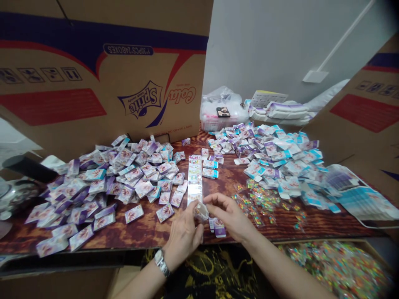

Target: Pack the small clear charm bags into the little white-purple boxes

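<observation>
My left hand (183,236), with a metal wristwatch (161,262), and my right hand (227,214) meet over the wood-patterned table (149,237). Between their fingertips is a small transparent packet (201,211). It sits at the near end of a long printed strip of colourful small items (195,178), which lies flat on the table. Small white and purple boxes form a large pile (109,185) left of my hands and another (271,160) to the right. One white and purple box (218,228) lies just under my right hand.
Small colourful packets (258,203) lie scattered on the table right of my hands. A cardboard tray of such packets (336,265) sits below the near edge. Large cardboard carton flaps (93,70) rise behind, and a plastic bag with a phone (222,112) stands at the back.
</observation>
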Tool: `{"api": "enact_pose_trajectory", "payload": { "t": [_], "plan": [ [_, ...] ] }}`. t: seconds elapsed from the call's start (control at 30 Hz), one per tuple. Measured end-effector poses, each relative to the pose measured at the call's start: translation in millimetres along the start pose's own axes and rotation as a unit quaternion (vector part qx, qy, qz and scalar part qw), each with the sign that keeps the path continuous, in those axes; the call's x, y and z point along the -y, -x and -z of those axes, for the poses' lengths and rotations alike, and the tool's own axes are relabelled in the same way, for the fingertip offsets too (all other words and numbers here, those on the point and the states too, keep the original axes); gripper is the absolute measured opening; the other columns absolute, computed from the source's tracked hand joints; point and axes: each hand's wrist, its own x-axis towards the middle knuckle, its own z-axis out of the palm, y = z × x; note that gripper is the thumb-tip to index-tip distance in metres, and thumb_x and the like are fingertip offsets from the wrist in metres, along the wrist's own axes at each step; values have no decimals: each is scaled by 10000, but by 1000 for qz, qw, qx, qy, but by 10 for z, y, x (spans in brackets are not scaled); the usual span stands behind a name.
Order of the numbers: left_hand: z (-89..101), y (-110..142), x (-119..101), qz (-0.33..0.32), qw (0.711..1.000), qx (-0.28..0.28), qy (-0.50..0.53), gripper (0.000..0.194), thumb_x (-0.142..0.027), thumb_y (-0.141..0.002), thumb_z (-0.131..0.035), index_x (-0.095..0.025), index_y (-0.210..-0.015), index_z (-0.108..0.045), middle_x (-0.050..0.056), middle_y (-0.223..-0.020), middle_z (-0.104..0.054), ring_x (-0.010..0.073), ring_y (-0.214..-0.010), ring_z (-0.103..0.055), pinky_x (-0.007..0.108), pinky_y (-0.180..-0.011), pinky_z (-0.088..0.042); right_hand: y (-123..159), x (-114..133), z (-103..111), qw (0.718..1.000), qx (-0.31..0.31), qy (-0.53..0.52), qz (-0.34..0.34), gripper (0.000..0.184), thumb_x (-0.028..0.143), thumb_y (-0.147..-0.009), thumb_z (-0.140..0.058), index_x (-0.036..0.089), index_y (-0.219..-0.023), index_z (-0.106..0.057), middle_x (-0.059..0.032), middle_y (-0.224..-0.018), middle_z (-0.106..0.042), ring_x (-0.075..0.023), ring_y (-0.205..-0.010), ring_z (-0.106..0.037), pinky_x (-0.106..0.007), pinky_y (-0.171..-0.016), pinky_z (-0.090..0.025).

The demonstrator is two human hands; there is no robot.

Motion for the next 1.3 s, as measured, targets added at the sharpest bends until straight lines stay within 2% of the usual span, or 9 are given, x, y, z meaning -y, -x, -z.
{"api": "enact_pose_trajectory", "payload": {
  "t": [0.27, 0.63, 0.73, 0.83, 0.9, 1.0, 1.07, 1.17, 1.3],
  "plan": [
    [-70, 7, -15, 27, 999, 28, -10, 778, -143, -813, -435, -134, -1438, 28, 203, -1304, -471, 264, -1118, -541, 402, -878, -487, 67, 72, -46, 953, -31, 262, 149, 145, 179, -816, -535, 204, -873, -666, -29, -825, -619, -159, -788, -587, -274, -705, -459],
    [-20, -40, -70, 27, 999, 25, -7, 719, -113, -844, -339, -86, -1429, 78, 223, -1292, -458, 265, -1178, -483, 425, -938, -443, 207, -112, -171, 952, -17, 241, 190, 265, 182, -885, -454, 216, -1119, -574, -66, -1177, -598, -191, -1107, -540, -339, -958, -419],
    [50, -104, -43, 15, 999, 26, -26, 699, -125, -849, -363, -101, -1438, 13, 209, -1224, -512, 275, -1109, -528, 434, -888, -472, 102, -195, -134, 968, -24, 191, 162, 253, 241, -871, -506, 213, -1112, -581, -75, -1158, -609, -210, -1094, -544, -375, -970, -410],
    [136, -192, -1, -2, 998, -55, -33, 736, -222, -846, -502, -145, -1438, -72, 212, -1290, -461, 321, -1183, -464, 495, -939, -425, -71, -227, -75, 992, -99, 4, 79, 215, 329, -820, -586, 210, -998, -572, -56, -979, -645, -194, -900, -612, -357, -824, -499],
    [157, -242, 12, 12, 992, -118, 42, 846, -290, -809, -597, -159, -1436, -44, 214, -1370, -380, 322, -1257, -392, 494, -995, -382, -136, -215, -71, 982, -136, -127, 28, 241, 354, -785, -627, 213, -962, -543, -39, -936, -629, -173, -826, -616, -323, -744, -519],
    [103, -271, 1, 74, 958, -110, 253, 880, -331, -797, -617, -179, -1425, -20, 196, -1377, -388, 267, -1242, -437, 410, -961, -446, -105, -205, -138, 980, -76, -183, -24, 269, 360, -779, -637, 212, -981, -538, -42, -945, -622, -164, -824, -613, -296, -710, -513],
    [41, -257, -5, 115, 930, -85, 340, 736, -317, -809, -598, -194, -1386, -158, 174, -1315, -470, 240, -1165, -520, 377, -914, -484, -68, -242, -158, 992, -9, -128, -22, 258, 358, -818, -589, 211, -1025, -541, -42, -935, -629, -163, -843, -610, -297, -726, -505],
    [1, -214, 27, 152, 914, -77, 368, 560, -302, -787, -621, -193, -1254, -331, 145, -1192, -568, 221, -1046, -601, 358, -842, -522, -145, -342, 6, 995, 35, 90, 38, 246, 320, -858, -533, 213, -1079, -544, -34, -926, -640, -163, -868, -602, -311, -764, -487],
    [59, -167, 128, 196, 908, -68, 363, 456, -328, -777, -624, -193, -1154, -404, 113, -1103, -606, 213, -995, -621, 330, -750, -555, -434, -428, 499, 927, 29, 371, 51, 244, 268, -908, -427, 164, -1106, -524, -60, -937, -640, -159, -806, -610, -298, -712, -475]
  ]
}}
